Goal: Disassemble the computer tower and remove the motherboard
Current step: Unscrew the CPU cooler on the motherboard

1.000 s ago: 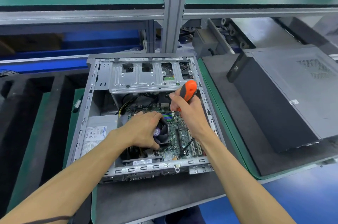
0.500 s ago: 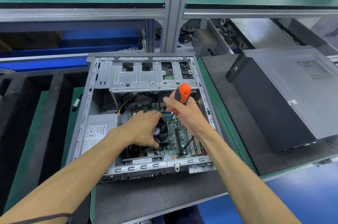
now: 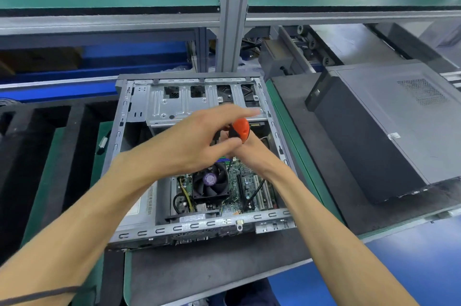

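Right hand grips the orange-handled screwdriver, shaft pointing steeply down into the tower; left hand hovers beside the handle, fingers extended and blurred. The motherboard lies directly below both hands, flat in the open chassis, green, with its cooler fan mounted.

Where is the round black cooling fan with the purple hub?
In the head view, the round black cooling fan with the purple hub sits on the green motherboard, centre frame, just below both hands.
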Demonstrator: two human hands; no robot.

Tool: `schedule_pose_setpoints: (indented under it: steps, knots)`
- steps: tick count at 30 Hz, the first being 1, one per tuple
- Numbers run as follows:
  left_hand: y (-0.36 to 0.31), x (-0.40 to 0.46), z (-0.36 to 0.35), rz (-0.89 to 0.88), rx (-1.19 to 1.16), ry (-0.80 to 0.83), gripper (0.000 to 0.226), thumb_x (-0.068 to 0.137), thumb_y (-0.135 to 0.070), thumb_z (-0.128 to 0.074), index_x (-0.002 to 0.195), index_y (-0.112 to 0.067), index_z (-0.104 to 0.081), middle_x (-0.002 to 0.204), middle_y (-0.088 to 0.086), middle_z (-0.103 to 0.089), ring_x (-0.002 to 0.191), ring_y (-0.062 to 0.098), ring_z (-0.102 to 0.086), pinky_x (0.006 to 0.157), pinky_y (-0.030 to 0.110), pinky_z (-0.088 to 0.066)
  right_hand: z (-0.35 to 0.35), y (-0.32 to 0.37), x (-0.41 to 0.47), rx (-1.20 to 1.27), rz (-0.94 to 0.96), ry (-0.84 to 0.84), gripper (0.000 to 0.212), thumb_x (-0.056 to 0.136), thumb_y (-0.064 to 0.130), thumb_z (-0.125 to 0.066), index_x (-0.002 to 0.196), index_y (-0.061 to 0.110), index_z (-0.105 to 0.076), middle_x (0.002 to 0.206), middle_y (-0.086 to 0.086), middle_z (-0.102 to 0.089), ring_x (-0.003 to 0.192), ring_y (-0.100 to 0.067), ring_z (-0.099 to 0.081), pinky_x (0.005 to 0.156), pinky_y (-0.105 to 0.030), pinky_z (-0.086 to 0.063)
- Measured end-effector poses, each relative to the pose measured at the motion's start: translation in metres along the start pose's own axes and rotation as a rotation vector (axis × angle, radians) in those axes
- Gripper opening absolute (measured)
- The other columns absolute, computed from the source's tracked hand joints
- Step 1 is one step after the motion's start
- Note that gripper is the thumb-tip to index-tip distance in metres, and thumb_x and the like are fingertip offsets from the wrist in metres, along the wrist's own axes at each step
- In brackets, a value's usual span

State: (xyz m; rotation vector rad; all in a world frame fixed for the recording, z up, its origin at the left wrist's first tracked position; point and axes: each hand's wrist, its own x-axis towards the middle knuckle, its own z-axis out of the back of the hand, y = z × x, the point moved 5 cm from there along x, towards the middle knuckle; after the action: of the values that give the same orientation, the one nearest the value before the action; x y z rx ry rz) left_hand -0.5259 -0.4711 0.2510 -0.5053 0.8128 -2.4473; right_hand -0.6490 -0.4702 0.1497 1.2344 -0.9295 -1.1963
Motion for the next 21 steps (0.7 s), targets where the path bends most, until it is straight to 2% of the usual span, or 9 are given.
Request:
schedule_pose_setpoints:
  steps: [3, 7, 10, 11, 13, 15, 17, 19, 21]
  knots:
    - [-0.011, 0.012, 0.004, -0.083, 0.155, 0.056, 0.039, 0.092, -0.008, -0.064, 0.129, -0.020, -0.064, 0.123, -0.006, -0.062, 0.114, 0.008, -0.055, 0.104, 0.023, -0.039, -0.003, 0.004, -0.003, -0.012, 0.026, 0.001, 0.019, 0.072, 0.022, -0.064, 0.075, 0.007, -0.052, 0.070, -0.010, -0.045, 0.067, -0.018, -0.041, 0.066, -0.036, -0.036]
    - [-0.007, 0.021, 0.008, -0.061, 0.256, 0.070, 0.027, 0.087, -0.031, -0.071, 0.112, -0.024, -0.071, 0.100, -0.011, -0.060, 0.085, -0.002, -0.051, 0.086, 0.026, -0.045, -0.002, 0.007, -0.009, -0.084, 0.041, 0.042, 0.024, 0.079, 0.029, -0.076, 0.096, 0.020, -0.062, 0.082, 0.007, -0.062, 0.075, -0.008, -0.056, 0.073, -0.025, -0.048]
    - [-0.008, 0.027, 0.005, -0.027, 0.444, -0.037, 0.031, 0.083, -0.051, -0.066, 0.084, -0.021, -0.058, 0.076, -0.011, -0.050, 0.070, 0.013, -0.046, 0.066, 0.032, -0.040, 0.006, 0.007, -0.012, -0.203, 0.105, -0.101, 0.047, 0.078, 0.027, -0.086, 0.111, 0.022, -0.054, 0.106, 0.000, -0.063, 0.098, -0.016, -0.065, 0.085, -0.033, -0.056]
    - [-0.009, 0.028, 0.004, -0.001, 0.536, -0.092, 0.037, 0.084, -0.054, -0.062, 0.077, -0.020, -0.051, 0.069, -0.010, -0.046, 0.066, 0.019, -0.045, 0.061, 0.033, -0.035, 0.010, 0.008, -0.014, -0.259, 0.120, -0.188, 0.050, 0.074, 0.033, -0.088, 0.109, 0.024, -0.053, 0.108, -0.002, -0.059, 0.099, -0.018, -0.063, 0.084, -0.036, -0.055]
    - [-0.008, 0.029, 0.003, 0.109, 0.712, -0.165, 0.047, 0.088, -0.062, -0.050, 0.072, -0.019, -0.042, 0.062, -0.005, -0.044, 0.061, 0.025, -0.043, 0.056, 0.033, -0.031, 0.013, 0.009, -0.019, -0.349, 0.152, -0.319, 0.044, 0.071, 0.042, -0.087, 0.094, 0.031, -0.051, 0.096, 0.004, -0.056, 0.083, -0.012, -0.057, 0.071, -0.031, -0.051]
    - [-0.007, 0.029, 0.002, 0.206, 0.842, -0.174, 0.053, 0.091, -0.068, -0.037, 0.073, -0.018, -0.042, 0.063, -0.001, -0.046, 0.061, 0.028, -0.048, 0.056, 0.033, -0.033, 0.013, 0.007, -0.020, -0.319, 0.146, -0.348, 0.037, 0.073, 0.040, -0.086, 0.088, 0.030, -0.054, 0.084, 0.004, -0.058, 0.070, -0.010, -0.052, 0.063, -0.028, -0.045]
    - [-0.007, 0.026, 0.002, 0.170, 0.812, -0.159, 0.051, 0.092, -0.068, -0.037, 0.088, -0.019, -0.051, 0.081, -0.001, -0.053, 0.076, 0.025, -0.057, 0.060, 0.035, -0.041, 0.014, 0.007, -0.019, -0.291, 0.145, -0.367, 0.033, 0.075, 0.037, -0.085, 0.092, 0.023, -0.059, 0.083, 0.000, -0.063, 0.069, -0.014, -0.054, 0.062, -0.033, -0.047]
    - [-0.011, 0.025, 0.004, 0.031, 0.616, -0.041, 0.041, 0.092, -0.053, -0.052, 0.118, -0.022, -0.054, 0.109, -0.005, -0.054, 0.096, 0.018, -0.057, 0.074, 0.038, -0.050, 0.014, 0.010, -0.018, -0.344, 0.169, -0.360, 0.029, 0.074, 0.041, -0.078, 0.090, 0.026, -0.059, 0.080, 0.003, -0.063, 0.067, -0.013, -0.053, 0.060, -0.033, -0.046]
    - [-0.016, 0.023, 0.006, -0.049, 0.423, 0.147, 0.037, 0.090, -0.028, -0.062, 0.127, -0.025, -0.057, 0.109, -0.013, -0.051, 0.099, 0.011, -0.054, 0.087, 0.034, -0.048, 0.014, 0.013, -0.019, -0.372, 0.196, -0.333, 0.024, 0.076, 0.036, -0.078, 0.081, 0.041, -0.054, 0.073, 0.014, -0.060, 0.062, -0.005, -0.051, 0.058, -0.022, -0.041]
